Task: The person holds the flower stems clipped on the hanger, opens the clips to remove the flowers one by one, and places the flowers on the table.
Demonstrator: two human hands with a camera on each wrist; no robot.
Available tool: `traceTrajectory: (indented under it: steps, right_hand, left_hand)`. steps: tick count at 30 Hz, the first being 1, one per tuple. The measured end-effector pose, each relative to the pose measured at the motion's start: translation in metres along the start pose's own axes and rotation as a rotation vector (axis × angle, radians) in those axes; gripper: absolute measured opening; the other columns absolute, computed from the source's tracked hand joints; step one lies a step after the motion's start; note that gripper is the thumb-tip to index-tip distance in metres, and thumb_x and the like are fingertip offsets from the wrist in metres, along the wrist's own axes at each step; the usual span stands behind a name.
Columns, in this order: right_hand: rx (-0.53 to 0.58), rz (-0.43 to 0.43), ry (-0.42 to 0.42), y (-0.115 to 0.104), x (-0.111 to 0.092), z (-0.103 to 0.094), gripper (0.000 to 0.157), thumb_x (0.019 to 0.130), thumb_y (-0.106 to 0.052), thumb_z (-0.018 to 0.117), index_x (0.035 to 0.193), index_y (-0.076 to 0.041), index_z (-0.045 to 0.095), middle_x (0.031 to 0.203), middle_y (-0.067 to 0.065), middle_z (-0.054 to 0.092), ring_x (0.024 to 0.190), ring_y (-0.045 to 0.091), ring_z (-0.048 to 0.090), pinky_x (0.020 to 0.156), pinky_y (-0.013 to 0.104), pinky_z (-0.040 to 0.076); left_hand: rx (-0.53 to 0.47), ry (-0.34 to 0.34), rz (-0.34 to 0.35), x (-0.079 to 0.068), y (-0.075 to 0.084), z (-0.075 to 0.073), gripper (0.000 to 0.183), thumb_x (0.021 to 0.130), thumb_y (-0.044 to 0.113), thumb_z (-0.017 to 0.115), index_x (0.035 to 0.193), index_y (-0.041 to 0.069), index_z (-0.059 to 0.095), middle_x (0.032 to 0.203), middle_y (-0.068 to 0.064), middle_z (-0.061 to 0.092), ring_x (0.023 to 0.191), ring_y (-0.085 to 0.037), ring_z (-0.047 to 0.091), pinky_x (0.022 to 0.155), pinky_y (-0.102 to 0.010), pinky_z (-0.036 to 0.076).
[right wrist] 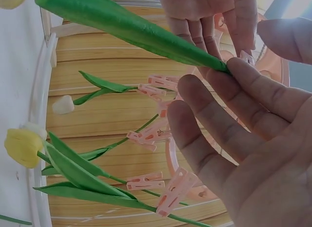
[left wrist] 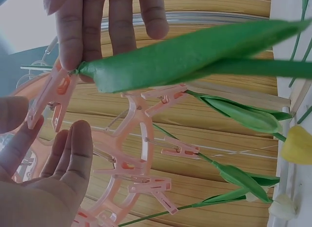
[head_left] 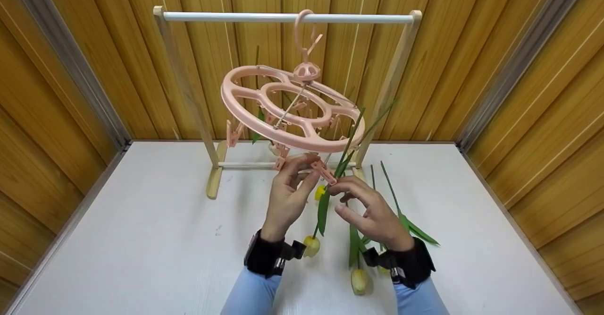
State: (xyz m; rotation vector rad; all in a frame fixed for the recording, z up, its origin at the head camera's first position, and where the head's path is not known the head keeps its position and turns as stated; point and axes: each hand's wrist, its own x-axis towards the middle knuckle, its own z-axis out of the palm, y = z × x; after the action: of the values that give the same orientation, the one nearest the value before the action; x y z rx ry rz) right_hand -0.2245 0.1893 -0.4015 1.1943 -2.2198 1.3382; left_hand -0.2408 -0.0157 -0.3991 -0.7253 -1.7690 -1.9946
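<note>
From here: light-blue left sleeve and right sleeve at the near side, each meeting a wide black band: left band, right band. Small blocky black mounts, left mount and right mount, jut inward. Left hand, right hand bare.

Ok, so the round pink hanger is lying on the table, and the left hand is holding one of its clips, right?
No, the hanger isn't on the table; the head view shows it hanging from the white bar. The left hand is indeed holding one of its clips.
</note>
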Motion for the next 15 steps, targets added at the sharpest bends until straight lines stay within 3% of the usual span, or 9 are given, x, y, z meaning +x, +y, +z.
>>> traceTrajectory:
  steps: [7,15]
  right_hand:
    - [-0.022,-0.009,-0.003,-0.0027,-0.0001,0.0014,0.032,0.093,0.007,0.068,0.123,-0.004,0.067,0.123,0.011,0.066,0.111,0.024,0.063,0.085,0.038,0.056]
    - [-0.006,0.017,0.033,-0.0021,0.0004,0.0013,0.025,0.095,0.004,0.068,0.119,-0.004,0.068,0.118,0.009,0.068,0.106,0.023,0.065,0.084,0.037,0.057]
  left_hand:
    - [-0.101,0.05,-0.034,-0.0017,0.0006,-0.0001,0.023,0.098,-0.003,0.065,0.12,-0.012,0.064,0.113,-0.029,0.068,0.103,-0.017,0.071,0.092,-0.032,0.056]
    - [-0.138,0.052,-0.059,-0.0008,0.0052,0.0009,0.02,0.099,-0.001,0.065,0.117,-0.008,0.066,0.104,-0.026,0.073,0.094,-0.018,0.073,0.085,-0.035,0.059]
